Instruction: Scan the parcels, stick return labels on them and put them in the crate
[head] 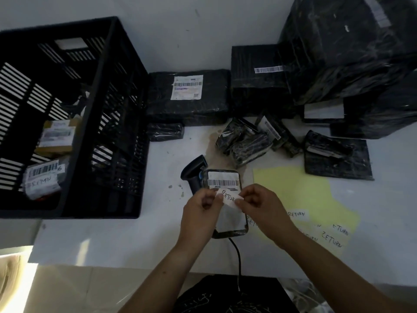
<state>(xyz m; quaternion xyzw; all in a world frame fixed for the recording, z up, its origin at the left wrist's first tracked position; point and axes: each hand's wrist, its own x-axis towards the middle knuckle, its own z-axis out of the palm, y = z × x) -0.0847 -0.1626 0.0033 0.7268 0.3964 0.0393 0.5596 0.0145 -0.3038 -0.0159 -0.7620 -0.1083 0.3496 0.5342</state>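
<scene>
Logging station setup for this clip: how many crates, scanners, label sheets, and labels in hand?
Black slatted plastic crate: 1
Black handheld barcode scanner: 1
Pale yellow paper label sheet: 1
White handwritten RETURN label, pinched by left hand and right hand: 1
Total: 4

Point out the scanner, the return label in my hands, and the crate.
scanner (pixel 194 177), head view, on its handle.
return label (pixel 229 197), head view, on the handwritten word.
crate (pixel 121 143), head view, on its slatted right wall.
</scene>
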